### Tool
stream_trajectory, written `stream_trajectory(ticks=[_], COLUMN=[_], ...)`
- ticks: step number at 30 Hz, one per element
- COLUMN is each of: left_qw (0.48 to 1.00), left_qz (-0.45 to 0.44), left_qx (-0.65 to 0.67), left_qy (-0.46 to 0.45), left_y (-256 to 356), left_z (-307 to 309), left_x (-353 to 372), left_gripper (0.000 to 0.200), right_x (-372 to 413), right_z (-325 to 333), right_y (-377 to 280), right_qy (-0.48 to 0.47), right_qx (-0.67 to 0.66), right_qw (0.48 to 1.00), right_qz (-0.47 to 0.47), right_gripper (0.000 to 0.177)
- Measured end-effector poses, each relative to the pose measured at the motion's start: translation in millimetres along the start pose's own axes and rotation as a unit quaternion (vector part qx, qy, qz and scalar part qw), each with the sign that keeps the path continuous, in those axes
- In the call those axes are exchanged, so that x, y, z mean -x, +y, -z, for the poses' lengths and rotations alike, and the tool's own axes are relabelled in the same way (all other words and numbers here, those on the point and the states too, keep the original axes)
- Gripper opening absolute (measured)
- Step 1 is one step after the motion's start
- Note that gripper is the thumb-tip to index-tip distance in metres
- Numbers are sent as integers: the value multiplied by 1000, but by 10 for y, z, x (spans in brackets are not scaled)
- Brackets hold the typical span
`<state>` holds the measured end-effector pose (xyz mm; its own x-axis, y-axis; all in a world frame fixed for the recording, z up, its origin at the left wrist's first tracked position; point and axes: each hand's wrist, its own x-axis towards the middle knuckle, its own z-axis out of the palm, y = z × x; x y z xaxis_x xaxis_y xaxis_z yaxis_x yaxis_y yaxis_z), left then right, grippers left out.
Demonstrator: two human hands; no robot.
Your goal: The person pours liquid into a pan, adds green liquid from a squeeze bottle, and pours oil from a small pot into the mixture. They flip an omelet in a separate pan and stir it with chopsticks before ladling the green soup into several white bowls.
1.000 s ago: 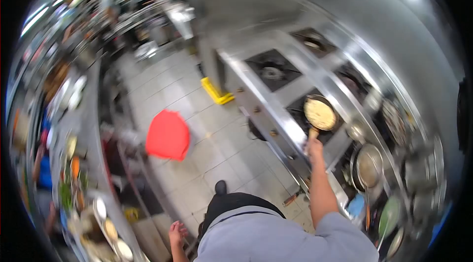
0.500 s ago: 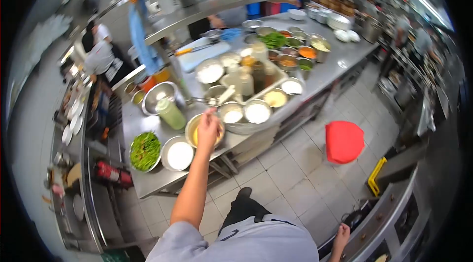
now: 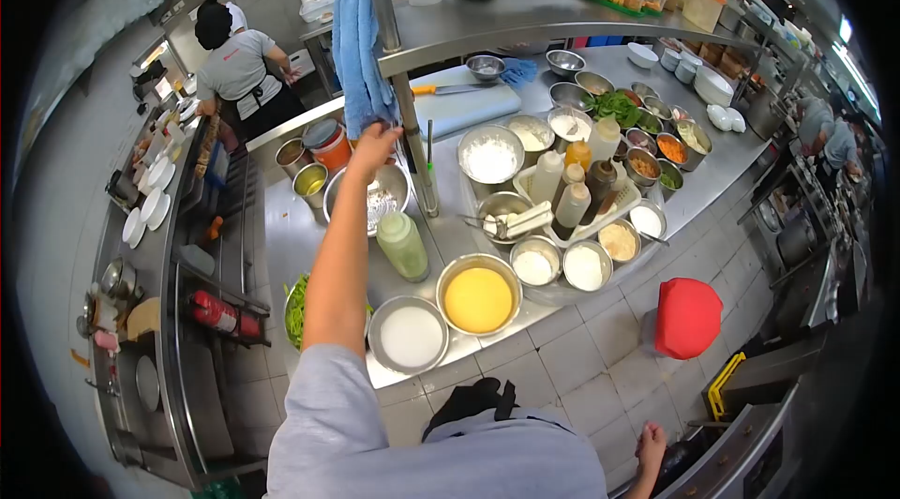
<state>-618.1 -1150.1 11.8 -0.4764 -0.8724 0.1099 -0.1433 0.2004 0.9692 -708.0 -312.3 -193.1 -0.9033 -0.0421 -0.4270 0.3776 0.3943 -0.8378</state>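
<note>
Now the left hand [image 3: 375, 148] reaches the blue towel [image 3: 360, 44], fingers part-curled, grip unclear; right hand [image 3: 650, 448] loosely closed, seemingly empty.

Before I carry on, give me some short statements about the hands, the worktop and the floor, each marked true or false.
1. The left hand is at the lower end of the hanging blue cloth. True.
2. The right hand is over the round steel bowl of yellow liquid. False: it is low, away from the bowl.
3. The orange-handled knife lies on the pale cutting board. True.
4. The red-covered object stands on the steel counter. False: it is on the tiled floor.
</note>
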Motion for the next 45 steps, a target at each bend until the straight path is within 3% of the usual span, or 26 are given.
stream_trajectory(ticks=[2,3,5,6,10,14,17,18,19,20,22,25,26,27,29,32,33,34,35,36,37,38,39,41,45], left_qw=[994,994,979,978,994,995,994,991,991,993,978,942,943,943,936,961,979,997,998,997,995,990,993,986,983], left_qz=[37,39,23,-4,-30,-66,-55,-59,-58,-117,-173,9,-71,-32,88,-47,-42,-1,65,-2,42,86,18,44,35], left_qx=[-90,-87,-61,-27,-6,28,-73,-30,-29,2,31,313,256,266,244,221,163,1,5,-37,-62,-88,-57,0,0], left_qy=[-59,-60,-194,-207,-109,-71,-67,-113,-113,2,114,116,198,196,240,163,114,71,-16,-65,-67,-71,-102,-160,-179], left_y=[-286,-369,-527,-578,-489,-548,-134,-435,-276,-118,-98,-259,-233,-113,-615,508,731,864,851,607,477,348,108,202,131], left_z=[-18,-37,-49,-61,-101,-68,-19,-21,-69,-158,-204,-141,-84,31,519,833,868,818,738,672,567,461,370,150,144], left_x=[-368,-463,-567,-593,-466,-503,-348,-619,-519,-406,-432,-962,-996,-954,-1784,-773,-572,-357,-302,-328,-297,-262,-323,-163,-182], left_gripper=[35,35,33,29,28,24,29,35,35,36,38,30,33,33,30,21,25,25,27,27,15,23,15,15,23], right_x=[53,97,176,202,188,-30,-99,-108,-131,-160,-179,-104,-86,-89,-49,38,70,102,139,171,181,173,170,174,155], right_z=[-136,-161,-175,-179,-107,24,3,-16,-24,-30,-60,-108,-100,-92,-77,-77,-87,-101,-129,-166,-208,-249,-283,-285,-219], right_y=[81,118,230,274,546,920,857,781,717,652,535,406,468,508,623,859,933,1003,1067,1114,1137,1145,1152,1159,1173], right_qy=[-15,-13,-49,-52,-15,-14,-5,-8,-10,-10,-27,-11,-7,0,10,18,20,12,3,0,-3,-5,-7,-9,0], right_qx=[6,9,14,12,39,35,25,28,31,32,40,31,24,26,21,27,20,20,22,18,15,12,10,29,14], right_qw=[1000,1000,997,995,989,988,987,986,985,985,986,983,983,983,981,977,976,976,976,975,972,969,969,966,971], right_qz=[-20,-20,-64,-80,-139,-148,-161,-164,-167,-168,-162,-180,-184,-184,-191,-210,-218,-218,-218,-223,-236,-248,-248,-257,-239], right_gripper=[16,16,15,15,13,14,14,15,15,15,16,16,16,17,17,19,19,16,14,14,13,13,13,13,12])
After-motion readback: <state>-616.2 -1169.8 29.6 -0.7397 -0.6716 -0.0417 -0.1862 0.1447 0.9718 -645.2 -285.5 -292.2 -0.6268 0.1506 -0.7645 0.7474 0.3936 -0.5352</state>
